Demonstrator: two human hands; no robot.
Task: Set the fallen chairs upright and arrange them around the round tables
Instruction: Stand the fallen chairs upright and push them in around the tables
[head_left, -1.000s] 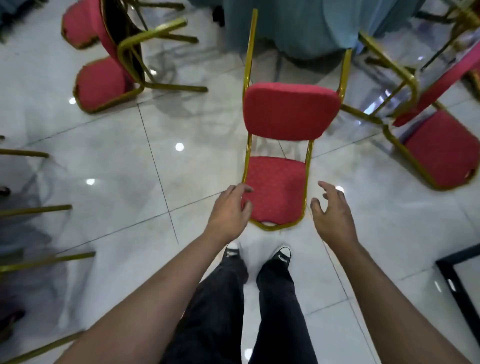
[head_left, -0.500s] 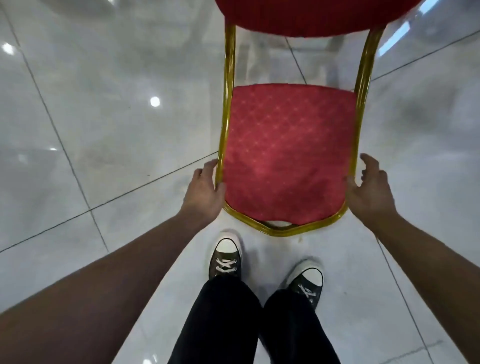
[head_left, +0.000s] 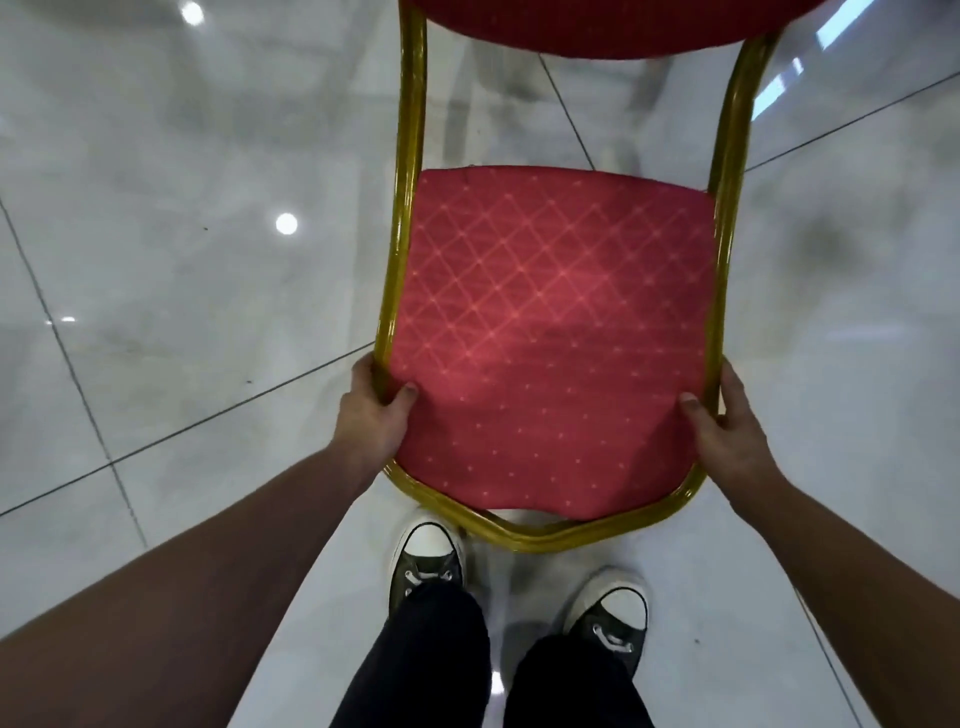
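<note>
Chair (head_left: 550, 332), red padded w/ gold metal frame, lay on the tiled floor (head_left: 171, 270) directly ahead of the person's shoes (head_left: 427, 561); the pad nearest the shoes was held, a second red pad showed at the far end. Left hand (head_left: 371, 415) gripped the frame tube on the chair's left side, thumb over onto the pad, fingers curled round the tube. Right hand (head_left: 727, 431) held the matching spot on the chair's right side, thumb on the pad, fingers wrapped behind the tube. Both forearms reached fwd and down, roughly symmetric. Judged step: raising the chair. Best done w/ even pull on both sides, feet clear of the frame's near curve, far end pivoting on the floor without skidding.
</note>
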